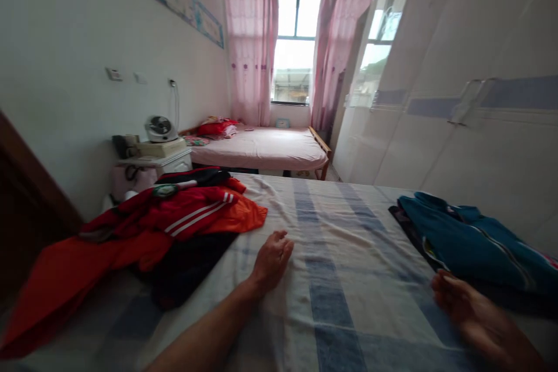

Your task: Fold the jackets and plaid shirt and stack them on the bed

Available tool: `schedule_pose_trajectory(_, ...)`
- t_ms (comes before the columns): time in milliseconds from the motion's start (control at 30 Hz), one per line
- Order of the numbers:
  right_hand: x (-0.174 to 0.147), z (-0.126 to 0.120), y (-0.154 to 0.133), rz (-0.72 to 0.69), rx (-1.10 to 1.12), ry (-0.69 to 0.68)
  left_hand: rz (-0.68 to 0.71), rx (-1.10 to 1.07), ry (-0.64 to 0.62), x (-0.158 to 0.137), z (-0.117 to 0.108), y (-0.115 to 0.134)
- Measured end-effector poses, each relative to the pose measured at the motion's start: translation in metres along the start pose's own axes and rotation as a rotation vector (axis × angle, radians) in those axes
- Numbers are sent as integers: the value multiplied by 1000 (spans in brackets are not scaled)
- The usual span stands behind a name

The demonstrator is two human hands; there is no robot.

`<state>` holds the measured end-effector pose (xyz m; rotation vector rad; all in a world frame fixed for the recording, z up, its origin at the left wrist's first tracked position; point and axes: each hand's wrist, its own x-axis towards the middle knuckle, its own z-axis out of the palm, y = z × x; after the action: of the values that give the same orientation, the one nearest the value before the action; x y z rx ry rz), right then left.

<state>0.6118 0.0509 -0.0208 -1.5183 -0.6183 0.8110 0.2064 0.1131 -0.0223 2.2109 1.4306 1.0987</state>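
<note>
Fingers [447, 285] of the right hand [473, 311] are extended and unclenched, blurred, close to the near edge of a teal zip-up jacket [475, 235]; whether they touch it, I cannot tell. The jacket lies flat and folded on the right side of a blue-and-white striped bedsheet [379, 279], over a dark garment [403, 224] that shows along its left edge.

The left hand [272, 261] is above the middle of the sheet, its fingers loosely bent; I cannot tell how far they are closed. It is nearest to a heap of clothes on the left: a red jacket with two white stripes [192, 200] on top, orange fabric [244, 213] reaching out toward the hand, a black garment [187, 270] underneath, and a red-orange garment [65, 279] spread toward the near left corner.

Beyond, a white electric fan [161, 129] stands on a box [161, 147] atop a bedside cabinet [181, 161]. A pink-covered bed [261, 148] sits below a window [296, 58] with pink curtains [250, 40], and a glossy white wardrobe [436, 151] lines the right side.
</note>
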Motion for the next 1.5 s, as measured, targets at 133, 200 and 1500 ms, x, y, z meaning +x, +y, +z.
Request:
schedule_pose_trajectory(133, -17, 63, -14, 189, 114, -241, -1, 24, 10, -1, -3, 3)
schedule_pose_trajectory(200, -24, 93, -20, 163, 25, -343, 1, 30, 15, -1, -5, 4)
schedule_pose_trajectory(1500, -27, 135, 4, -461, -773, -355, 52, 50, 589, 20, -184, 40)
